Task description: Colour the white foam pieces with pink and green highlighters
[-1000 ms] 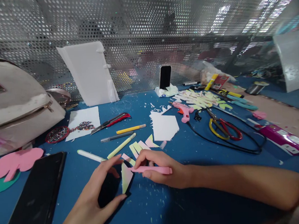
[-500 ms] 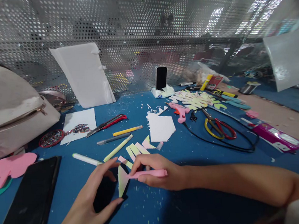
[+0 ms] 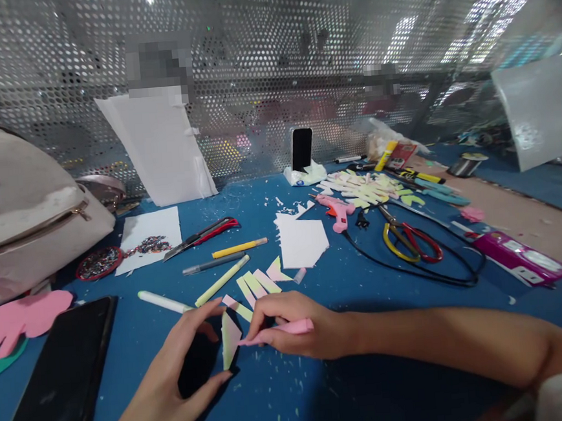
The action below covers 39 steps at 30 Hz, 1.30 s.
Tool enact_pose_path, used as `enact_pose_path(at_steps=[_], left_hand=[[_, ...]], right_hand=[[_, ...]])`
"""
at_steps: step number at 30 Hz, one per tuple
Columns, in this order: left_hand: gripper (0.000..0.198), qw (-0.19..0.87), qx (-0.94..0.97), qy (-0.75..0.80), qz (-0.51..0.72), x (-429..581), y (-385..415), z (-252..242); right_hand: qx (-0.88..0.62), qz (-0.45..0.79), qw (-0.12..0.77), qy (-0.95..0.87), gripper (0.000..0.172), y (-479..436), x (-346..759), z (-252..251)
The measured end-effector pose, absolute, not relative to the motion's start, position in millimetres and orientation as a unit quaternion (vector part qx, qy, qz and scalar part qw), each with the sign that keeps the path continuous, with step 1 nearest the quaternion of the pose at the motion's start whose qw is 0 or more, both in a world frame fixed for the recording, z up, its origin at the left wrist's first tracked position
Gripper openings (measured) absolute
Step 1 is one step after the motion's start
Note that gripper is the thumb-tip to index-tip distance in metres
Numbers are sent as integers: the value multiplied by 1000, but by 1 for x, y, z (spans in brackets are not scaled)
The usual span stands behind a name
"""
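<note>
Between the thumb and fingertips of my left hand point(image 3: 163, 382) stands a small wedge-shaped piece point(image 3: 229, 340), pale green and faintly pink, looking like foam or card. My right hand point(image 3: 298, 308) is closed around a pink marker point(image 3: 298, 327), whose tip touches or nearly touches the piece's right edge. Just beyond my hands lie several pale green and pink strips point(image 3: 254, 282) and a small notched piece point(image 3: 277, 272). A translucent pink cap point(image 3: 300, 275) rests beside them. A white marker point(image 3: 164, 301) and a pale green marker point(image 3: 222, 280) lie past my left hand.
A black phone point(image 3: 56, 384) and a pale backpack point(image 3: 33, 217) are at left. Beyond lie a box cutter point(image 3: 200, 236), a white sheet point(image 3: 303, 241), a pink glue gun point(image 3: 338, 212) with a looping cord, scissors point(image 3: 412, 242) and a heap of strips point(image 3: 364, 186).
The pink marker's tip has shifted lower along the piece's right edge, and the marker is more tilted. My left hand keeps its hold. The view has shifted slightly.
</note>
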<state>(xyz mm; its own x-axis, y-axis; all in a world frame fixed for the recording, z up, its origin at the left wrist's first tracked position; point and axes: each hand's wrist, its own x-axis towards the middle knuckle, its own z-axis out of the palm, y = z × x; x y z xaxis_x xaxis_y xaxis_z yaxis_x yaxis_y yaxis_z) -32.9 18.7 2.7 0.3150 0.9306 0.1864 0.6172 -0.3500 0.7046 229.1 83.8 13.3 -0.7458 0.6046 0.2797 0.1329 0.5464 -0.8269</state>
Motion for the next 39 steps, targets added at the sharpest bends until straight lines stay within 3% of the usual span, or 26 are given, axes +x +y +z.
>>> enact_pose_path(at_steps=[20, 31, 35, 39], left_hand=[[65, 244, 783, 501, 277, -37, 22, -4], [77, 262, 784, 490, 277, -39, 17, -2], [77, 268, 791, 478, 274, -38, 17, -5], [76, 273, 789, 479, 274, -39, 17, -7]], right_hand=[[-216, 457, 265, -821, 24, 82, 230, 15], [-244, 526, 437, -687, 26, 82, 234, 9], [-239, 535, 412, -697, 28, 82, 235, 12], [-244, 507, 323, -761, 24, 80, 231, 21]])
